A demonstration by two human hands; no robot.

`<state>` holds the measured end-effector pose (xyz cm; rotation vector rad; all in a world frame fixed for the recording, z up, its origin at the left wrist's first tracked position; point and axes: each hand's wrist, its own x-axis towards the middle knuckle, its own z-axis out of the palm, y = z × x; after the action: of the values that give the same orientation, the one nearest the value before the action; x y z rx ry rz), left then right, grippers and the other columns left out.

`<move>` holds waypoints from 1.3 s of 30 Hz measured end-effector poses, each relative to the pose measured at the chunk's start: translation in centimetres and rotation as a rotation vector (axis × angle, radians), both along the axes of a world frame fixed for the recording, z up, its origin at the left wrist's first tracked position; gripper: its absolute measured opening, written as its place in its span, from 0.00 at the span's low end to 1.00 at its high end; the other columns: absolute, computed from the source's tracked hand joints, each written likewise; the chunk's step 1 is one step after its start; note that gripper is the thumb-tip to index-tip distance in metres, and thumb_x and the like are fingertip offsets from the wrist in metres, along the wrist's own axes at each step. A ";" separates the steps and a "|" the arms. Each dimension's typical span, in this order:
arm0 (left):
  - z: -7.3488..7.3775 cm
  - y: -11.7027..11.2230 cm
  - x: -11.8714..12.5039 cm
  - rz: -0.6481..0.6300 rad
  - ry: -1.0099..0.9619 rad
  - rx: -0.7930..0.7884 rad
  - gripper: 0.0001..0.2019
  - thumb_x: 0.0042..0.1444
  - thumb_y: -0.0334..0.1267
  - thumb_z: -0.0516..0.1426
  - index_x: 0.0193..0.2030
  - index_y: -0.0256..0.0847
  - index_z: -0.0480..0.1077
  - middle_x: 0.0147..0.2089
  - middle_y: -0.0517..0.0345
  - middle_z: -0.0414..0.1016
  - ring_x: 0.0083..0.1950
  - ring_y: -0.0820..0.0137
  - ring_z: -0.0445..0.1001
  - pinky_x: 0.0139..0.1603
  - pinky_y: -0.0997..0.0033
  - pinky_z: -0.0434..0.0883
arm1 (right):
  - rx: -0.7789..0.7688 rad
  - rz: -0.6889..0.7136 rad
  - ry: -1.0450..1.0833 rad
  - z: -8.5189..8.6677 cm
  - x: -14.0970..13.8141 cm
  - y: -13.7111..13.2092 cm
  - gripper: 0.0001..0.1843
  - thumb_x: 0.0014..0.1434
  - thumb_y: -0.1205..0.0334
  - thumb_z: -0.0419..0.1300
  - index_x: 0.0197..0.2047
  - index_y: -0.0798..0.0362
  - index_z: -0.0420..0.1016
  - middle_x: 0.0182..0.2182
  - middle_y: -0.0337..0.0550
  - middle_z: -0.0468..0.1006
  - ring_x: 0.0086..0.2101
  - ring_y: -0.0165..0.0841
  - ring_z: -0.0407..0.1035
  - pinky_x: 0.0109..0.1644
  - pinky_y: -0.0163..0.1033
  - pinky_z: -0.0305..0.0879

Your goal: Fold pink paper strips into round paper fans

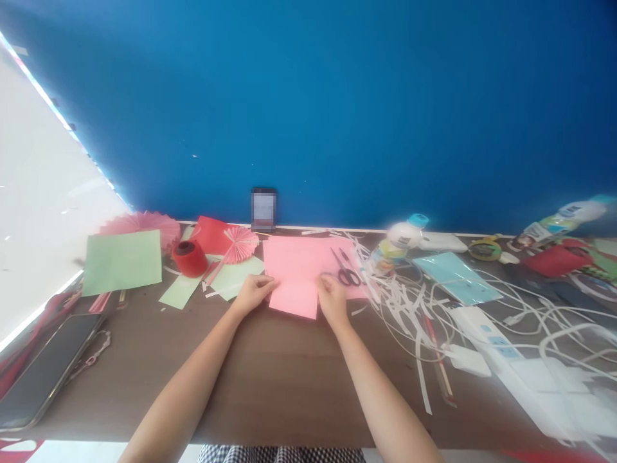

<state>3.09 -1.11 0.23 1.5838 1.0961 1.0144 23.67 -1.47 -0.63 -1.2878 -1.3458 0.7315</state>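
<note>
A small pink piece of paper is held by its two side edges in front of me. My left hand pinches its left edge, and my right hand pinches the right one. Behind and partly beneath it lies a larger pink sheet. Dark-handled scissors rest on that sheet, just beyond my right hand. Nearest to my left hand, on its far side, are a pale green sheet and a small pink pleated paper fan.
Left: a red tape roll, green paper, a large pink fan and a phone. Right: white paper strips, a bottle, tangled cables, and a power strip. A blue wall stands behind.
</note>
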 end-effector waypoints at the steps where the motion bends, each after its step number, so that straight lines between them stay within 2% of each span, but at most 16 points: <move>1: 0.0 0.0 0.0 -0.007 -0.003 -0.003 0.22 0.48 0.50 0.52 0.12 0.37 0.56 0.14 0.64 0.55 0.18 0.79 0.53 0.20 0.76 0.54 | 0.008 -0.002 0.003 0.0 0.0 0.0 0.13 0.51 0.53 0.54 0.23 0.53 0.67 0.20 0.38 0.66 0.26 0.32 0.61 0.30 0.36 0.58; 5: -0.1 0.0 -0.1 -0.065 0.003 -0.037 0.20 0.47 0.51 0.53 0.14 0.37 0.60 0.14 0.64 0.54 0.17 0.79 0.52 0.18 0.77 0.52 | -0.015 -0.010 0.046 0.0 0.2 0.0 0.15 0.50 0.51 0.54 0.21 0.53 0.64 0.17 0.35 0.60 0.23 0.30 0.57 0.27 0.34 0.55; 9: -0.2 0.0 -0.1 -0.057 -0.005 -0.044 0.18 0.46 0.50 0.54 0.17 0.36 0.66 0.15 0.63 0.57 0.18 0.78 0.55 0.18 0.76 0.54 | -0.031 -0.034 0.051 0.1 0.4 0.1 0.18 0.50 0.51 0.53 0.17 0.52 0.58 0.16 0.32 0.53 0.20 0.27 0.51 0.24 0.33 0.50; 12: -0.2 0.1 -0.1 -0.066 -0.003 -0.062 0.17 0.46 0.49 0.55 0.19 0.36 0.67 0.16 0.62 0.60 0.18 0.77 0.57 0.19 0.75 0.55 | -0.009 -0.053 0.047 0.2 0.4 0.1 0.20 0.51 0.50 0.52 0.16 0.52 0.55 0.16 0.33 0.52 0.21 0.27 0.50 0.26 0.34 0.51; 15: -0.3 0.1 -0.1 -0.106 0.010 -0.070 0.18 0.46 0.49 0.55 0.18 0.35 0.66 0.16 0.62 0.59 0.19 0.77 0.55 0.20 0.76 0.54 | -0.004 -0.064 0.036 0.4 0.5 0.2 0.20 0.52 0.50 0.52 0.16 0.52 0.54 0.15 0.32 0.52 0.21 0.27 0.50 0.28 0.34 0.52; 21: -0.3 0.1 -0.2 -0.164 0.010 -0.073 0.19 0.47 0.48 0.54 0.15 0.35 0.63 0.15 0.63 0.56 0.19 0.78 0.53 0.19 0.76 0.52 | 0.024 -0.062 0.051 0.5 0.8 0.2 0.19 0.51 0.50 0.52 0.18 0.54 0.59 0.17 0.34 0.58 0.23 0.28 0.54 0.29 0.34 0.54; 24: -0.5 0.2 -0.2 -0.109 -0.009 -0.086 0.17 0.46 0.48 0.55 0.19 0.35 0.67 0.18 0.61 0.61 0.20 0.77 0.58 0.21 0.76 0.57 | -0.032 -0.028 0.109 0.1 1.0 0.4 0.20 0.49 0.48 0.55 0.16 0.53 0.58 0.15 0.32 0.56 0.20 0.26 0.53 0.26 0.33 0.53; 27: -0.7 0.3 0.0 -0.041 -0.094 -0.092 0.15 0.47 0.48 0.55 0.26 0.36 0.70 0.23 0.58 0.69 0.23 0.74 0.65 0.24 0.74 0.63 | -0.067 -0.061 0.268 -0.4 0.7 0.5 0.20 0.48 0.46 0.55 0.17 0.53 0.59 0.13 0.31 0.55 0.17 0.25 0.51 0.21 0.33 0.52; 30: -1.1 0.5 0.2 -0.032 -0.150 -0.141 0.16 0.47 0.49 0.55 0.31 0.35 0.69 0.23 0.57 0.70 0.23 0.72 0.68 0.25 0.73 0.66 | -0.062 -0.092 0.441 -0.6 0.2 0.6 0.20 0.49 0.46 0.55 0.18 0.52 0.59 0.12 0.30 0.53 0.15 0.24 0.50 0.18 0.32 0.50; 32: -1.5 0.6 0.2 0.014 -0.181 -0.157 0.16 0.47 0.49 0.55 0.32 0.35 0.69 0.22 0.58 0.70 0.23 0.72 0.69 0.25 0.72 0.67 | -0.075 -0.073 0.510 -0.7 0.0 0.7 0.19 0.49 0.48 0.56 0.19 0.53 0.60 0.13 0.31 0.56 0.15 0.24 0.53 0.18 0.31 0.52; 34: -1.7 0.8 0.1 0.066 -0.216 -0.150 0.16 0.47 0.49 0.54 0.31 0.35 0.68 0.21 0.59 0.70 0.23 0.72 0.69 0.25 0.72 0.68 | -0.098 -0.054 0.547 -0.6 0.2 0.8 0.15 0.47 0.50 0.58 0.23 0.54 0.64 0.15 0.32 0.60 0.16 0.24 0.56 0.19 0.31 0.55; 37: -1.7 0.9 0.0 0.066 -0.220 -0.140 0.17 0.48 0.49 0.53 0.32 0.34 0.68 0.22 0.59 0.70 0.22 0.73 0.68 0.24 0.72 0.68 | -0.111 -0.064 0.522 -0.5 0.8 1.0 0.15 0.44 0.53 0.61 0.32 0.55 0.69 0.19 0.33 0.65 0.16 0.23 0.58 0.18 0.30 0.56; 39: -1.5 0.9 0.0 0.086 -0.228 -0.140 0.17 0.49 0.49 0.53 0.34 0.34 0.68 0.24 0.58 0.71 0.24 0.72 0.70 0.26 0.72 0.69 | -0.104 -0.088 0.466 -0.5 1.1 1.1 0.15 0.43 0.54 0.62 0.32 0.55 0.70 0.20 0.34 0.68 0.16 0.22 0.58 0.18 0.30 0.57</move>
<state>3.13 -0.19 -1.29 1.2845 1.0601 1.1201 24.80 -0.38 -1.12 -1.1569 -0.8792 0.9790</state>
